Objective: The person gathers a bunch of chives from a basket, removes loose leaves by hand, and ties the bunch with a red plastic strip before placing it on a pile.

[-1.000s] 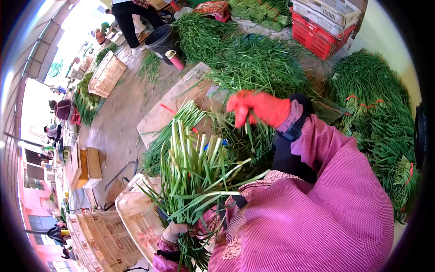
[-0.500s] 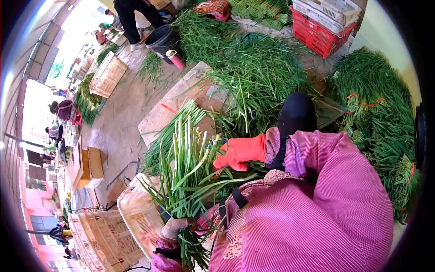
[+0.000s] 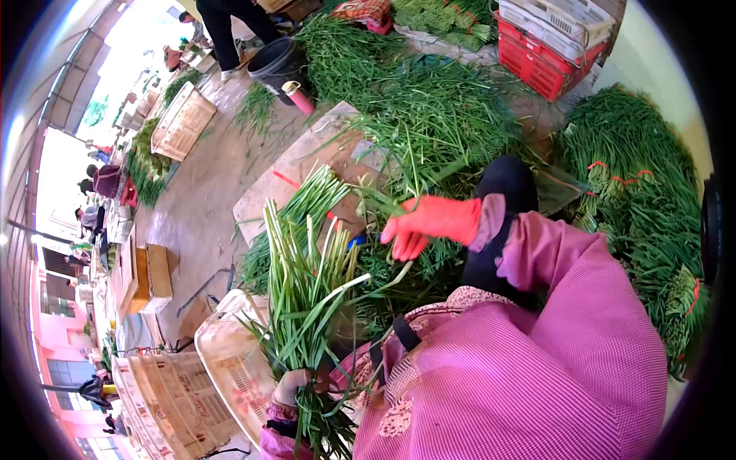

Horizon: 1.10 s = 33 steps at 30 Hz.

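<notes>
My left hand [image 3: 293, 386], in a pale glove, is closed around the leafy lower part of a bunch of garlic chives [image 3: 307, 307]. The pale stalk ends point up and away from me, and loose leaves hang below my fist. To the right of the bunch is my right hand [image 3: 433, 224], in an orange-red rubber glove, its fingers bent and slightly apart. A few loose green leaves [image 3: 376, 201] show just beyond its knuckles. One pale stalk sticks out of the bunch toward the fingers. Behind, another bundle of chives [image 3: 318, 192] lies on a board [image 3: 268, 180].
A large heap of loose chives [image 3: 445, 115] covers the floor ahead. Tied bundles [image 3: 629, 192] are stacked on the right. Plastic crates [image 3: 230, 360] stand at the lower left, a red crate [image 3: 533, 61] at the upper right. A black bucket [image 3: 276, 65] and pink bottle [image 3: 297, 96] stand near another person's legs [image 3: 222, 34].
My right hand has moved from the stalk ends of the bunch to the right, and its fingers have loosened. The bunch in my left hand leans slightly more left.
</notes>
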Available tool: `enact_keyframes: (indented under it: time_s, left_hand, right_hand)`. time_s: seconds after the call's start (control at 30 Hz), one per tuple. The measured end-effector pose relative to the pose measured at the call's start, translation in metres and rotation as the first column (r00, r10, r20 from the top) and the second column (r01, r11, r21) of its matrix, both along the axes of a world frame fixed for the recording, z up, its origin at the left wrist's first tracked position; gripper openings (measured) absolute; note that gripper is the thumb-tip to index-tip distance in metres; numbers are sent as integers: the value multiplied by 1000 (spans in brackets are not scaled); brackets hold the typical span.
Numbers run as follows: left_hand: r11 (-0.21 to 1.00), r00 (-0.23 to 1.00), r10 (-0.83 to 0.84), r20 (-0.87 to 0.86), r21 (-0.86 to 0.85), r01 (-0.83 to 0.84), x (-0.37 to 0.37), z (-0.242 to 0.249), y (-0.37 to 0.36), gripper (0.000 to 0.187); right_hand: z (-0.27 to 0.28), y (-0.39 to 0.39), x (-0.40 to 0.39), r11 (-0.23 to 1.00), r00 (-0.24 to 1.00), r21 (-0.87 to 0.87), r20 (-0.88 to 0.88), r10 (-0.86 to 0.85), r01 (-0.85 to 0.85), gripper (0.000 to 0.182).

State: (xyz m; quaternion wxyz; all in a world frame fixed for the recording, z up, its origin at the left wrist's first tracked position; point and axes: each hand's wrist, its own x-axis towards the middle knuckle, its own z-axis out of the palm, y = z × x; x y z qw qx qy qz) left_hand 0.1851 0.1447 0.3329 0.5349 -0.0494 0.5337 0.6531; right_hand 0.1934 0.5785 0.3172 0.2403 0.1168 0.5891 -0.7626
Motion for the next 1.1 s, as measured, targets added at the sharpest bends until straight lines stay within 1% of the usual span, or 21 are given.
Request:
enact_keyframes:
  time_s: [0.03,0.1,0.13,0.2,0.27,0.33,0.43,0.5,0.53,0.6,0.63,0.7,0.73,0.83,0.87,0.9,0.93,0.97,1.03,1.07,1.1]
  left_hand:
    - [1000,1000,-1,-1,-3,1,-2,-2,-1,37]
    - [997,998,-64,11,44,63,-6,-10,-5,38]
    - [996,997,-76,-1,45,76,-6,-10,-4,39]
    - [996,999,-51,-10,69,51,-1,-7,2,39]
    - [995,1000,-22,-19,97,24,-2,-9,3,39]
    - [990,996,-85,-9,116,85,-6,-15,-6,39]
    - [993,999,-32,37,118,27,-3,-17,-8,38]
    - [991,998,-28,51,135,21,-2,-20,-6,37]
    - [988,998,-21,63,154,11,-3,-21,-5,36]
    - [984,994,-86,75,165,72,-10,-30,-8,36]
    - [976,986,-145,86,174,128,-12,-30,-7,35]
    - [977,988,-129,79,183,113,-11,-28,0,35]
    - [977,991,-113,76,191,97,-9,-25,3,35]
    - [980,993,-80,86,188,63,-2,-20,6,37]
    - [983,991,-127,50,137,119,-6,-17,2,41]
    - [983,991,-123,49,140,116,-5,-17,1,41]
    - [984,993,-109,39,146,102,-3,-16,1,41]
    - [985,995,-98,32,149,92,0,-15,0,42]
    - [986,996,-86,25,144,81,3,-15,-1,42]
    - [986,996,-69,52,155,61,2,-19,-1,43]
    - [986,996,-52,80,165,38,2,-20,-1,43]
  right_hand:
    - [-6,-15,0,998,999,-54,-34,24,-25,37]
    - [-13,-27,-4,997,997,-73,-69,-24,19,47]
    - [-13,-32,-4,997,997,-75,-68,-24,19,47]
    - [-11,-40,-3,988,992,-89,-47,119,-123,57]
    - [-38,-48,-12,983,989,-126,50,139,-132,57]
    - [-51,-46,-14,981,987,-153,86,136,-122,56]
    - [-39,-38,-13,994,995,-51,-18,-100,99,58]
    - [-41,-34,-15,998,1000,-58,-9,-15,15,65]
    - [-40,-35,-13,998,1000,-57,-8,-22,21,65]
    - [-39,-46,-9,990,989,-55,67,133,-130,71]
    - [-40,-52,-9,974,972,-78,84,220,-213,72]
    - [-38,-62,-7,915,938,-239,43,344,-324,71]
    - [-38,-62,-7,914,937,-240,43,346,-326,71]
    - [-35,-54,-11,904,908,-210,-284,307,-372,48]
    - [-26,-42,-8,921,971,-321,-165,174,-220,37]
    - [-24,-25,-9,932,987,-348,-153,55,-105,37]
    - [-23,-9,-10,858,983,-513,-154,-97,5,38]
    - [-7,-1,-7,903,951,-359,-105,-290,236,41]
    - [2,5,-9,829,879,-347,-23,-476,439,43]
    - [8,4,-7,828,878,-345,-24,-478,441,43]
    - [15,0,-4,932,932,-217,-157,-327,291,44]
